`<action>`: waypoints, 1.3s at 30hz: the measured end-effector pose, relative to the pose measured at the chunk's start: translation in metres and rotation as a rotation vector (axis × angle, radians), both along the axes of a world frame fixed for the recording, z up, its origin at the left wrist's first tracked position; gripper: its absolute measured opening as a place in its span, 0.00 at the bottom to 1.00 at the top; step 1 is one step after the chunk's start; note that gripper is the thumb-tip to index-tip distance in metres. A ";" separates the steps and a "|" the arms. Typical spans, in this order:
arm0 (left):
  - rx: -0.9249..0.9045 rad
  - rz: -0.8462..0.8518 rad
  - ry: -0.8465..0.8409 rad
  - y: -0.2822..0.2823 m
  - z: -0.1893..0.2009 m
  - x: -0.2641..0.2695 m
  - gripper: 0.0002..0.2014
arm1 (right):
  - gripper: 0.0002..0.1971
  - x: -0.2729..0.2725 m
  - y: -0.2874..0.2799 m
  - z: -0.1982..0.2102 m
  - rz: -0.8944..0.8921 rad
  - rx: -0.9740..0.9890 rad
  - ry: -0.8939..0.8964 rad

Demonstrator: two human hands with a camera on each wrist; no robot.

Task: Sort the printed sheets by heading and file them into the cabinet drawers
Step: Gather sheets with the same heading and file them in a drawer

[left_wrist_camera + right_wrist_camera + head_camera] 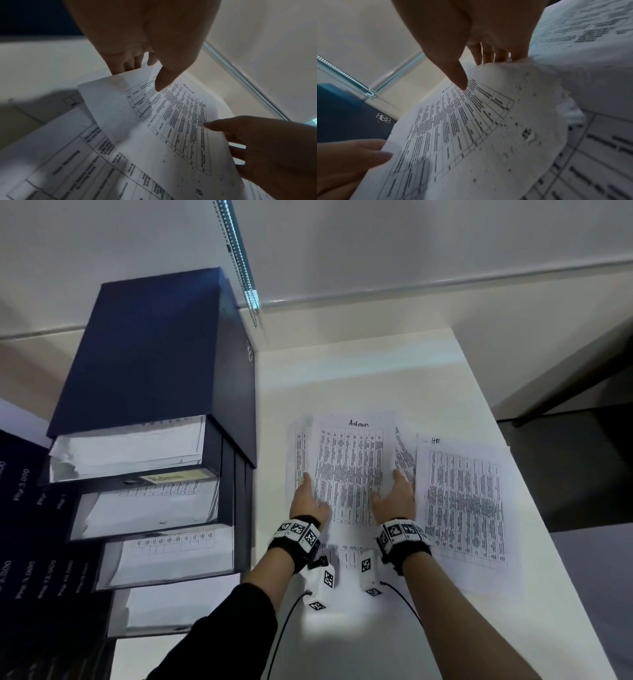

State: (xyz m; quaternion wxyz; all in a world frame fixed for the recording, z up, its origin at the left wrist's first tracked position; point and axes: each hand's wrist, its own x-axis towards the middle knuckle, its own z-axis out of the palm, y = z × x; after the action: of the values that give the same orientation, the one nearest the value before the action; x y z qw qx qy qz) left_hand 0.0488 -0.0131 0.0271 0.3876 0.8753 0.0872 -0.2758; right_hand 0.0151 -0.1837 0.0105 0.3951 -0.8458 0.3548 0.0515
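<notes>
A printed sheet headed "Admin" (347, 474) is held just above other sheets on the white table (359, 371). My left hand (310, 491) pinches its left edge, thumb on top and fingers underneath. My right hand (397, 491) pinches its right edge the same way. In the left wrist view the left hand (145, 63) grips the Admin sheet (171, 135), with the right hand (265, 148) opposite. In the right wrist view the right hand (479, 54) holds the bowed Admin sheet (471, 135). A sheet headed "HR" (466, 508) lies flat to the right.
A dark blue cabinet (147, 354) stands left of the table, and several of its drawers are pulled out with paper in them. The top drawer (130, 450) carries a yellow label (178, 477). More sheets lie under the Admin sheet. The table's right edge runs close to the HR sheet.
</notes>
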 end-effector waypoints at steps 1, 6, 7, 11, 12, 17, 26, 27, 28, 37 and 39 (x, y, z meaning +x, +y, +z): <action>-0.017 0.017 0.002 -0.001 0.001 -0.001 0.40 | 0.31 0.000 -0.001 0.000 -0.016 0.014 -0.033; -0.041 0.041 0.016 0.003 0.003 -0.006 0.40 | 0.34 -0.003 0.006 0.005 0.115 -0.095 -0.047; -0.042 0.039 0.021 0.004 0.004 -0.007 0.39 | 0.38 -0.004 0.008 0.006 0.154 -0.141 -0.029; -0.015 0.020 0.024 0.007 0.004 -0.009 0.34 | 0.41 -0.007 0.013 0.004 0.247 -0.229 -0.012; -0.010 0.027 0.023 0.008 0.004 -0.009 0.34 | 0.40 -0.008 0.015 0.005 0.253 -0.238 -0.023; -0.026 0.081 0.003 0.010 0.003 -0.008 0.35 | 0.21 -0.012 0.017 0.009 0.272 -0.232 -0.078; -0.161 0.312 0.018 0.014 -0.008 0.010 0.17 | 0.12 -0.045 -0.038 0.015 0.073 0.198 -0.032; -0.164 0.324 0.016 0.014 -0.009 0.012 0.17 | 0.11 -0.050 -0.040 0.015 0.087 0.240 -0.013; -0.166 0.341 0.020 0.014 -0.011 0.013 0.17 | 0.10 -0.056 -0.041 0.017 0.102 0.290 0.014; -0.150 0.286 0.116 0.025 -0.023 0.019 0.22 | 0.13 -0.102 -0.035 0.021 0.293 0.251 0.255; -0.152 0.299 0.097 0.027 -0.025 0.015 0.21 | 0.12 -0.108 -0.028 0.022 0.446 0.136 0.305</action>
State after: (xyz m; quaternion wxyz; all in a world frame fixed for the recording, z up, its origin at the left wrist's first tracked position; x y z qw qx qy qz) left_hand 0.0640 0.0139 0.0018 0.4846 0.8064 0.2140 -0.2630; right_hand -0.0928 -0.2121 0.0329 0.3721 -0.8570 0.2111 0.2874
